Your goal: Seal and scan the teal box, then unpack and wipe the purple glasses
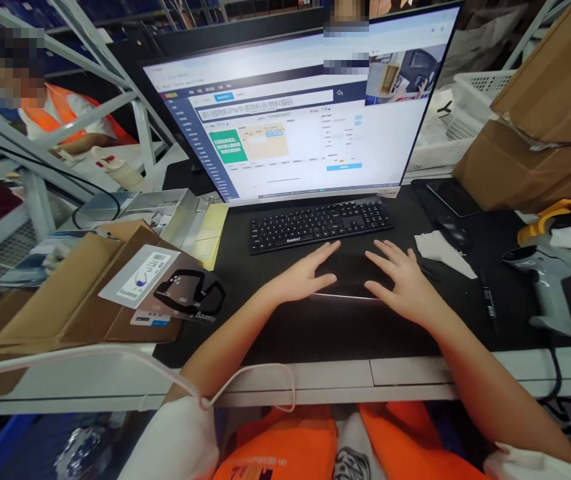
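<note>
My left hand (301, 275) and my right hand (401, 277) rest side by side on a flat black device (348, 273) lying on the black desk mat, just in front of a black keyboard (319, 224). Both hands have fingers stretched out and spread, lying flat on the device's two ends. A large monitor (295, 107) stands behind the keyboard and shows a web form with a green box.
An open cardboard box (75, 293) with a label and a black packet lies at left. At right are a grey barcode scanner (545, 283), a black mouse (453, 233), a phone (453, 197), a marker (488, 300), crumpled paper (440, 252), stacked cartons (540, 133) and a white basket (460, 120). Another person in an orange vest (60, 113) sits at far left.
</note>
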A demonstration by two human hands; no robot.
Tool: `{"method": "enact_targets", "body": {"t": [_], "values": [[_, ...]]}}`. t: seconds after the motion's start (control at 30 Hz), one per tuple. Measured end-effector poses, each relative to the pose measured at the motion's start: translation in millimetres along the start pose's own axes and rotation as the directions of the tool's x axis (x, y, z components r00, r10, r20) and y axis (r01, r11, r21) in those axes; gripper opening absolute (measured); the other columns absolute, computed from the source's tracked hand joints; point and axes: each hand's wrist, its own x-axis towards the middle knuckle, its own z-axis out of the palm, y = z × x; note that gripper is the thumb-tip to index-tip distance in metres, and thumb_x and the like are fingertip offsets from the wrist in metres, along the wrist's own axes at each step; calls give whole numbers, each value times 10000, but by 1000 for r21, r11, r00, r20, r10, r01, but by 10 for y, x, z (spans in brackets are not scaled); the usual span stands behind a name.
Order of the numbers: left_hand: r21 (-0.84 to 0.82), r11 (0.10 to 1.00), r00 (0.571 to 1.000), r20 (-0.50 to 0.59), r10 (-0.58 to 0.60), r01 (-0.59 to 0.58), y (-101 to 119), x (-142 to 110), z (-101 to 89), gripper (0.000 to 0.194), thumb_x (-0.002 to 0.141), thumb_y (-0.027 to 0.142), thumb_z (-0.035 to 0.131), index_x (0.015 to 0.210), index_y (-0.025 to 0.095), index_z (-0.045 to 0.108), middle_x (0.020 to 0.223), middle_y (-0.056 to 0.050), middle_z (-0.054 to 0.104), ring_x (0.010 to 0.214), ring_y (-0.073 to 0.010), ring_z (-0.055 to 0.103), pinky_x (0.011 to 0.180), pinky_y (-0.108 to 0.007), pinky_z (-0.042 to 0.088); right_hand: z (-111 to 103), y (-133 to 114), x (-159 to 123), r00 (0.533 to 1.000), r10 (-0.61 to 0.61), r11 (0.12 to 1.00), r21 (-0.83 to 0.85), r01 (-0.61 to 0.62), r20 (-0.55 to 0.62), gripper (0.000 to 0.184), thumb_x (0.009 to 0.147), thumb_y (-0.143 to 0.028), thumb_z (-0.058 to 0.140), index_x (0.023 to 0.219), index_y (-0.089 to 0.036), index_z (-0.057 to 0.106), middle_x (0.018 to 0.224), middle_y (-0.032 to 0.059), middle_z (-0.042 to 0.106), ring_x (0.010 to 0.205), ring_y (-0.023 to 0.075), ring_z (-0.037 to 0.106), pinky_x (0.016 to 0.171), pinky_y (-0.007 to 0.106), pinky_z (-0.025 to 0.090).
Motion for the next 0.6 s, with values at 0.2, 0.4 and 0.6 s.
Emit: {"method": "enact_targets", "body": {"t": [0.2,0.4,0.6], "values": [[44,995,996,-33,-88,90,-265,-121,-366,690,994,554,550,1588,209,479,1691,-80,400,1577,-279,384,1343,-447,246,39,127,92,991,8,994,108,-22,130,587,891,-527,734,1442,-336,668,1558,134,554,1533,425,397,1190,820,179],[79,987,975,162,-153,142,-255,-212,-434,1054,751,573,854,1643,259,387,1686,-85,403,1536,-326,446,1284,-416,352,107,194,71,998,-59,985,164,62,-22,262,955,-479,667,1074,-333,850,1406,106,664,1330,361,616,1219,782,173],[136,975,967,160,-197,176,-197,-181,-346,1153,735,543,863,1680,220,287,1719,-115,316,1576,-338,375,1302,-424,301,130,182,66,994,-79,974,207,92,-72,209,938,-455,690,968,-341,862,1417,78,676,1364,364,591,1229,748,215]]}}
